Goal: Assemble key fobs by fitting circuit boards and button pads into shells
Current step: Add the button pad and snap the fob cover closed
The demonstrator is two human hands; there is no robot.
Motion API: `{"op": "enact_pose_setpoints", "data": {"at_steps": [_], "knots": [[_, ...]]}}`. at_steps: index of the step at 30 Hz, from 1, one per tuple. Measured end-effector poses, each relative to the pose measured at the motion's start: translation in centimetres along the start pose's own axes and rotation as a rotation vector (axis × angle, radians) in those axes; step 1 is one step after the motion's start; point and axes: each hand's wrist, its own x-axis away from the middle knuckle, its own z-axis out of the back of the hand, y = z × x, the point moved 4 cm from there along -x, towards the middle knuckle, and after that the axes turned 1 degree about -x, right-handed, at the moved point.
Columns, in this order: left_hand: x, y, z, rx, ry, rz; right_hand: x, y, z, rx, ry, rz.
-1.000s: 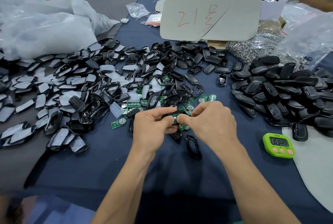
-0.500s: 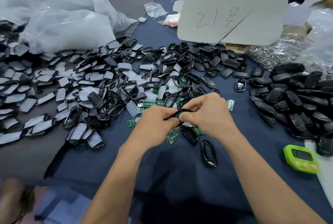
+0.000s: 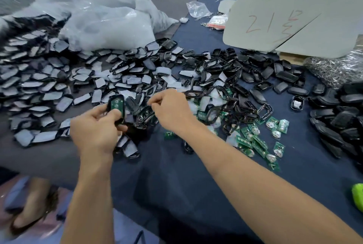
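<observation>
My left hand (image 3: 98,131) grips a black key fob shell (image 3: 116,106) with a green circuit board seated inside it, held upright above the table. My right hand (image 3: 169,110) hovers just to the right of it, over the pile of loose black shells (image 3: 214,69). Its fingers are curled and blurred; whether they pinch anything cannot be seen. Loose green circuit boards (image 3: 257,141) lie scattered on the blue cloth to the right of my right forearm. Grey button pads (image 3: 39,86) cover the table's left side.
Finished black fobs (image 3: 337,124) are heaped at the right edge. A grey card marked in red (image 3: 290,23) stands at the back, with a bag of metal rings (image 3: 334,67) beside it. White plastic bags (image 3: 102,21) lie at back left. A green timer (image 3: 357,196) sits at far right.
Both hands were together on the shell; now they have parted. My left hand keeps the shell with the board and has moved left, my right hand has come off it. The view has swung left.
</observation>
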Motion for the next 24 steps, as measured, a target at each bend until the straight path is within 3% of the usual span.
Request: {"op": "enact_pose_setpoints", "data": {"at_steps": [3, 7, 13, 16, 18, 20, 24], "knots": [[-1.8, 1.2, 2.9, 0.062, 0.137, -0.024, -2.9, -2.5, -3.8, 0.126, -0.123, 0.059], [-1.9, 0.8, 2.8, 0.070, 0.134, -0.043, -4.9, -3.0, -6.5, 0.316, -0.188, 0.082], [-2.7, -0.6, 2.2, 0.063, 0.086, -0.001, -4.2, 0.0, -3.1, 0.472, 0.107, 0.032], [-3.4, -1.2, 1.7, 0.042, 0.059, 0.024, -2.8, 1.2, -1.1, 0.397, 0.238, -0.034], [-3.7, -1.6, 1.5, 0.027, 0.041, 0.041, -0.9, 0.3, -1.1, 0.332, 0.266, 0.040], [-3.9, -2.2, 1.7, 0.023, 0.049, 0.052, 1.4, -1.0, -2.4, 0.318, 0.195, 0.059], [-4.2, -3.0, 2.8, -0.014, 0.077, 0.048, 4.8, -1.7, -6.0, 0.353, -0.058, -0.115]]}}
